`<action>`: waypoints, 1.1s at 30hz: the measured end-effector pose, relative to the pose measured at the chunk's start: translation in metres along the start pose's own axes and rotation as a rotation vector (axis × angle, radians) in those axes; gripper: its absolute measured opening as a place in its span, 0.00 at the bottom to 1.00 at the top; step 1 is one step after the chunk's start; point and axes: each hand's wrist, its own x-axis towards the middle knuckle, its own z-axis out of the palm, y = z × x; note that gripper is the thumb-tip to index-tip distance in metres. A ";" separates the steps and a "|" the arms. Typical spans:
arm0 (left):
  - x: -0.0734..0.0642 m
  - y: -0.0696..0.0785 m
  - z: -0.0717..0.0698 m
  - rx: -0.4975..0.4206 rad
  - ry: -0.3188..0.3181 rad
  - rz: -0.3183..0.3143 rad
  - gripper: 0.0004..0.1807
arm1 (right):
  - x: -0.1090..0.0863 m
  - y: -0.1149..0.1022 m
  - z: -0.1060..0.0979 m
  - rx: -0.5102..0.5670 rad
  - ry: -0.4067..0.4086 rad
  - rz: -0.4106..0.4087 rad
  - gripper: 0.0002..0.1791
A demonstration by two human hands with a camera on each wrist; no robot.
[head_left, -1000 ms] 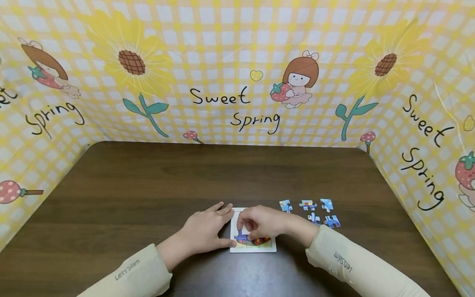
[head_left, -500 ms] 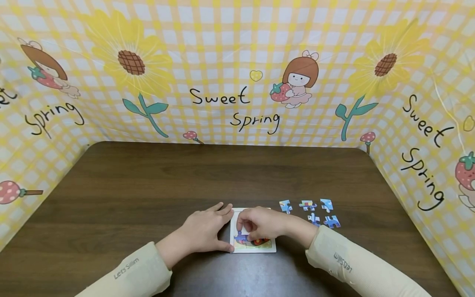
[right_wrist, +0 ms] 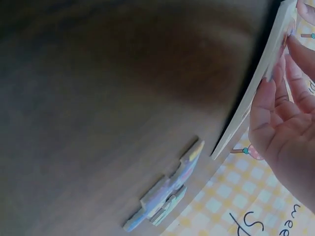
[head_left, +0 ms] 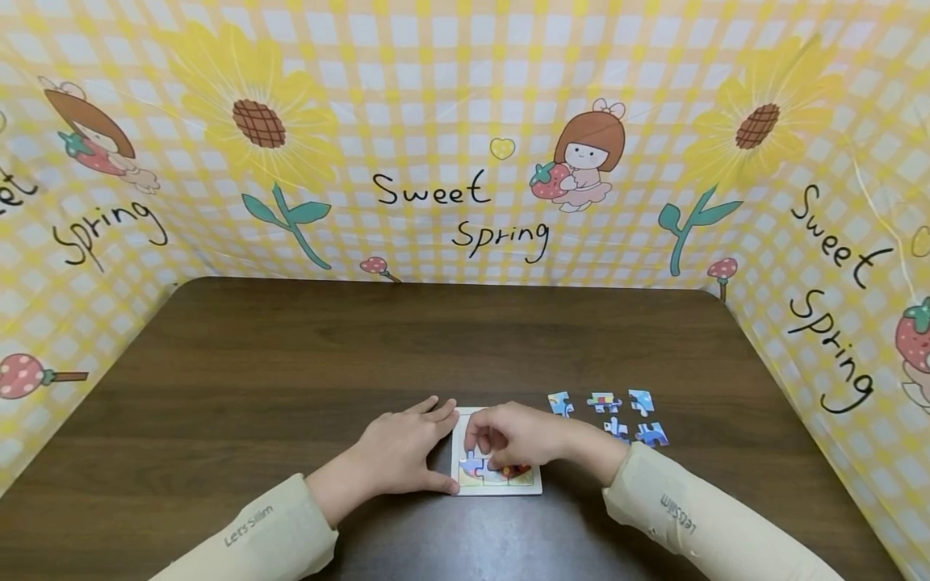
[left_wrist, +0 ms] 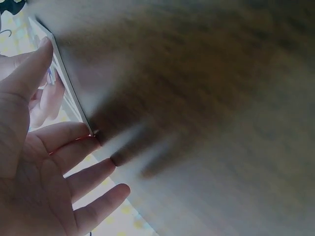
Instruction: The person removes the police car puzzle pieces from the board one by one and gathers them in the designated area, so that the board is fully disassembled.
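Observation:
A white-framed puzzle tray (head_left: 525,489) lies on the table with a partly filled picture along its near side. My left hand (head_left: 403,452) rests at its left edge, fingers spread, the thumb at the near corner and the index finger further up. Over the tray, my right hand (head_left: 512,436) bends down and pinches a blue puzzle piece (head_left: 474,466) between thumb and index finger, low against the picture. Part of the tray is hidden under that hand. In the right wrist view the right fingertips (right_wrist: 266,84) meet close above the tray (right_wrist: 246,98).
Several loose puzzle pieces (head_left: 604,401) lie to the right of the tray, some beside the right forearm. The brown wooden table (head_left: 363,355) is enclosed by a yellow checked cloth (head_left: 436,97) at the back and sides.
The pinched puzzle piece looks lighter and shifts very slightly under the right fingers. Left thumb has drawn back slightly to the tray's edge; both hands otherwise stay in place.

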 end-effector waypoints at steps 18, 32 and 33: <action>-0.001 0.001 -0.002 -0.013 0.013 0.005 0.53 | 0.001 -0.005 0.000 -0.054 -0.005 0.006 0.11; -0.001 0.000 0.000 -0.007 0.014 0.000 0.53 | 0.002 -0.002 -0.001 0.121 0.010 -0.081 0.06; -0.001 0.000 0.000 -0.008 0.014 0.000 0.53 | 0.002 -0.002 -0.001 0.132 0.006 -0.080 0.07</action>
